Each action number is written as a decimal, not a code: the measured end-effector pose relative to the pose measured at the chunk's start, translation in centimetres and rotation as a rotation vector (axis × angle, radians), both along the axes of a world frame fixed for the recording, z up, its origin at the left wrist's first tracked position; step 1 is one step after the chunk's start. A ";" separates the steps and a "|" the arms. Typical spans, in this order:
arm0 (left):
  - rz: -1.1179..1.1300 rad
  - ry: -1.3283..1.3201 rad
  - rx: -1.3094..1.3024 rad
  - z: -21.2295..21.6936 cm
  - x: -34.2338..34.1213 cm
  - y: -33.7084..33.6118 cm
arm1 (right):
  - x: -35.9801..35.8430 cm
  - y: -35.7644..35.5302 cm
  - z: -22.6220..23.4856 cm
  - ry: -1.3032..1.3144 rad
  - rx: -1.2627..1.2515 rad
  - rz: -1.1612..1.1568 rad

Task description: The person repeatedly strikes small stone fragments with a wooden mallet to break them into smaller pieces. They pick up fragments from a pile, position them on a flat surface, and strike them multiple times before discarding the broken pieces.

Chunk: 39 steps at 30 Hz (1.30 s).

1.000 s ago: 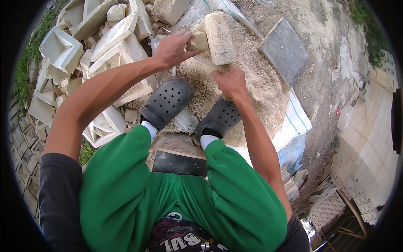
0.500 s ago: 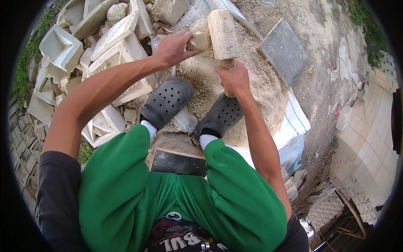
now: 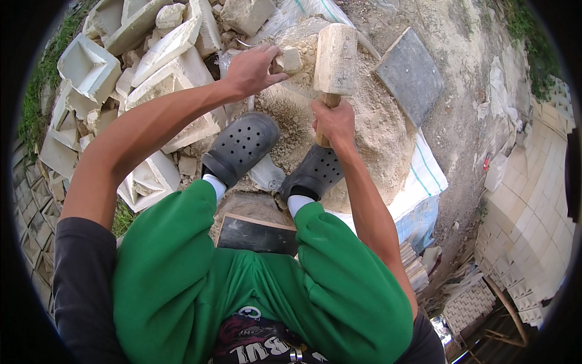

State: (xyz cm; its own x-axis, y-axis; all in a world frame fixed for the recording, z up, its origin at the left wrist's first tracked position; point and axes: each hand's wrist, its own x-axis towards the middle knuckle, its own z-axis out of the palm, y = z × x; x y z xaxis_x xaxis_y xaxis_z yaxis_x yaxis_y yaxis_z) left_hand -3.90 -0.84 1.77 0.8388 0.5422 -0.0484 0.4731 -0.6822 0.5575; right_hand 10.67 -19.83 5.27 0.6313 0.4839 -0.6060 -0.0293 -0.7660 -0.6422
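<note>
The right hand (image 3: 333, 121) is clenched around the wooden handle of a mallet (image 3: 335, 51), whose pale, blocky wooden head stands just above the fist and just right of a small, rough stone chunk (image 3: 291, 59). The left hand (image 3: 251, 70) grasps that chunk at its left side, fingers curled against it, on top of a mound of sandy, crumbly rubble (image 3: 370, 130). Broken, pale moulded blocks (image 3: 163, 54) are heaped to the left, and a flat dark grey slab (image 3: 412, 76) lies to the right of the mallet.
</note>
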 end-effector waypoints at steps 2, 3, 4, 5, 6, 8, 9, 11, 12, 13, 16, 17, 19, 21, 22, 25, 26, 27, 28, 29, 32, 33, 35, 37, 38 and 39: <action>0.000 -0.009 0.003 -0.2 -0.1 0.0 | 0.2 0.5 1.8 -0.023 0.018 0.016; -0.002 -0.008 0.001 -0.3 -0.2 0.1 | 0.3 0.6 2.5 -0.034 0.027 0.025; -0.003 -0.006 -0.001 -0.3 -0.3 0.2 | 0.3 0.4 2.7 -0.059 0.050 0.057; -0.004 -0.004 -0.003 -0.3 -0.4 0.3 | 0.3 0.1 2.9 -0.084 0.072 0.090; 0.007 0.001 -0.017 -0.3 -0.5 0.3 | 0.2 -0.1 3.0 -0.109 0.096 0.123; 0.022 0.001 -0.049 0.0 -0.4 0.1 | -1.3 -1.0 1.8 -0.144 0.269 0.076; 0.023 0.007 -0.044 0.0 -0.3 0.1 | -2.2 -1.3 1.0 -0.161 0.356 0.051; 0.023 0.020 -0.035 -0.2 -0.2 0.2 | -3.0 -1.6 0.0 -0.178 0.228 0.139; 0.021 0.010 -0.028 -0.3 -0.1 0.2 | -3.0 -1.4 -0.6 -0.202 0.170 0.176; 0.019 -0.001 -0.022 -0.4 0.0 0.2 | -2.9 -0.9 -0.7 -0.227 0.110 0.213; 0.024 -0.016 -0.015 -0.6 -0.3 0.1 | -1.7 0.9 1.6 -0.008 0.008 0.069; 0.026 -0.023 -0.013 -0.5 -0.2 0.1 | -1.2 1.6 3.2 0.025 0.002 0.031; 0.021 0.005 -0.033 -0.4 -0.3 0.3 | -0.7 1.5 4.1 0.007 0.094 0.004; 0.017 0.010 -0.029 -0.3 -0.5 0.5 | -0.5 1.3 4.5 -0.018 0.177 0.021; 0.012 -0.001 -0.015 -0.5 -0.7 0.7 | -0.6 1.2 4.0 -0.055 0.270 0.084; -0.011 -0.002 -0.015 -0.6 -0.1 0.4 | -0.9 0.5 0.2 -0.080 0.396 0.094; -0.013 0.008 -0.018 -0.5 0.0 0.4 | -0.8 0.4 0.1 -0.021 0.268 0.090; -0.014 0.004 -0.020 -0.5 0.1 0.3 | -0.7 0.3 0.2 0.038 0.138 0.085; -0.010 0.004 -0.019 -0.5 -0.1 0.3 | -0.7 0.6 0.7 0.101 0.013 0.085; -0.006 0.002 -0.018 -0.5 -0.2 0.3 | -0.5 0.9 1.4 0.076 -0.016 0.094; -0.013 0.005 -0.008 -0.4 -0.4 0.5 | 0.8 1.6 4.0 -0.007 -0.034 0.115; -0.012 0.011 -0.012 -0.4 -0.5 0.6 | 1.0 1.7 4.9 -0.036 0.006 0.119; -0.016 0.022 -0.025 -0.3 -0.5 0.6 | 1.0 1.7 5.1 -0.086 0.107 0.134; -0.017 0.029 -0.020 -0.2 -0.5 0.6 | 0.9 1.6 4.7 -0.129 0.235 0.162; -0.019 0.031 -0.018 -0.1 -0.4 0.6 | 0.7 1.6 4.0 -0.146 0.221 0.183; -0.025 0.050 -0.036 0.0 -0.4 0.6 | 0.1 1.5 2.8 -0.162 0.208 0.204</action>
